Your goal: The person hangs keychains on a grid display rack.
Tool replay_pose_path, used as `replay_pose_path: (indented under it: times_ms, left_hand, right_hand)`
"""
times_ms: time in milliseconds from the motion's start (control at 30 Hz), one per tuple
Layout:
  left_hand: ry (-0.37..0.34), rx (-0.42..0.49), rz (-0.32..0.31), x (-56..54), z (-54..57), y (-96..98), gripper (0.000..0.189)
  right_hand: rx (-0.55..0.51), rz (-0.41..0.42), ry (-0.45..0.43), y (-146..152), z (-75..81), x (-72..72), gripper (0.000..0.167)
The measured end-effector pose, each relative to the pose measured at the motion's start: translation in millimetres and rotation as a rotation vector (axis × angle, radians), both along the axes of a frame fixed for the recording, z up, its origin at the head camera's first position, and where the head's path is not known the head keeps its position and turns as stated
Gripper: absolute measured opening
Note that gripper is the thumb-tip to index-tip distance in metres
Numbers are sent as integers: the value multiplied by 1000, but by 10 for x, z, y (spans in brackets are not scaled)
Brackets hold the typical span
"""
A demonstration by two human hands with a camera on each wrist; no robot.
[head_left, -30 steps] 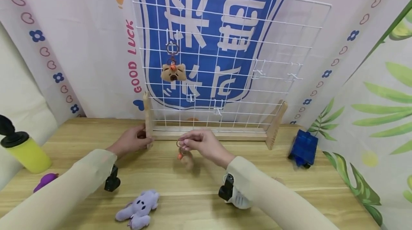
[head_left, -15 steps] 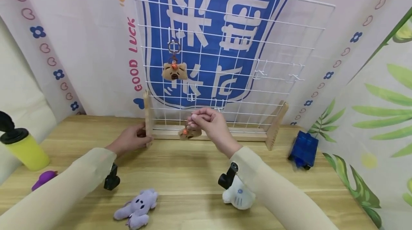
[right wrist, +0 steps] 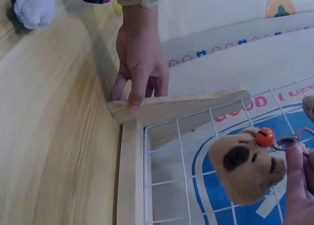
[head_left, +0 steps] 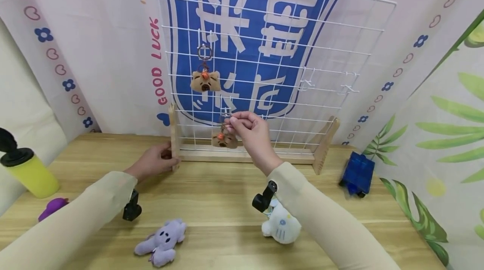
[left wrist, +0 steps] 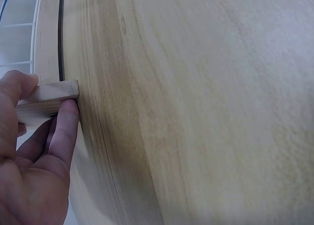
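Observation:
My right hand (head_left: 254, 135) pinches the ring of a brown plush keychain (head_left: 224, 140) with an orange bell. The keychain hangs in front of the lower wire grid, close to a small white hook (head_left: 225, 111). In the right wrist view its plush head (right wrist: 248, 166) dangles beside my fingertips. My left hand (head_left: 153, 163) grips the left wooden foot (head_left: 174, 135) of the rack, thumb on one side and fingers on the other in the left wrist view. A similar brown keychain (head_left: 205, 81) hangs higher on the white wire grid (head_left: 287, 68).
More white hooks (head_left: 307, 83) sit on the grid's right side. On the table lie a purple plush (head_left: 162, 242), a white plush (head_left: 282, 224) under my right forearm, and a blue object (head_left: 357, 173). A yellow bottle (head_left: 32, 175) and a purple item (head_left: 53, 208) are at the left.
My right hand has lifted the brown keychain from low over the table up to the grid near the lower hook. The left hand stays on the wooden foot.

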State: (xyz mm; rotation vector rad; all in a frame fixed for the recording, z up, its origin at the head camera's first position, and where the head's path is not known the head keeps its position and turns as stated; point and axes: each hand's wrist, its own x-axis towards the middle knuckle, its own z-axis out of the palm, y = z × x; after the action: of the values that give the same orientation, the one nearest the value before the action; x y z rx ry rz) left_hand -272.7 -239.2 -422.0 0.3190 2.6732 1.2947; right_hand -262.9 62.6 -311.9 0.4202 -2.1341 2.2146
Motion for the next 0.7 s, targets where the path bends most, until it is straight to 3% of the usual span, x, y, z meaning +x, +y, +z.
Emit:
replay_pose_path:
  times_ms: [700]
  left_hand:
    - [-7, -12, 14, -3, -29, -16, 68]
  right_hand:
    - [-5, -37, -40, -114, -89, -104, 19]
